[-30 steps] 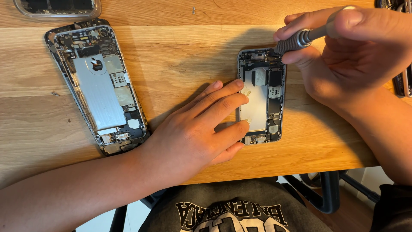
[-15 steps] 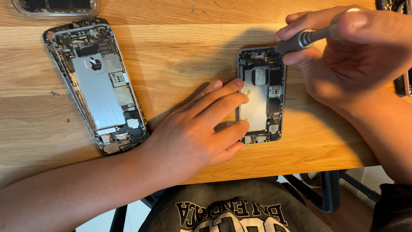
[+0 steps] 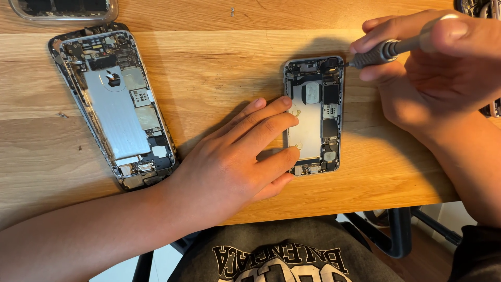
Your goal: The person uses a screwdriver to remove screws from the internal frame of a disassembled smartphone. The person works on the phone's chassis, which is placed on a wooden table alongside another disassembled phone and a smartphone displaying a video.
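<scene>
Larger opened phone (image 3: 117,102) lay well left of small opened phone (image 3: 314,115), untouched. Left hand (image 3: 237,162) flat, fingers spread, pinned small phone's left edge to bench (image 3: 209,52). Right hand (image 3: 433,68) pinched screwdriver (image 3: 389,49), tip at phone's top right corner. Risk judged: tip slipping off, gouging board beside.

Light wooden table (image 3: 219,57) holding 2 opened phone housings: a larger one (image 3: 112,104) left, a smaller one (image 3: 314,115) right.

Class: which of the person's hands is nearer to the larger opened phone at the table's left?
Left. The left hand lies flat just right of the larger opened phone; the right hand holds a screwdriver far right.
</scene>
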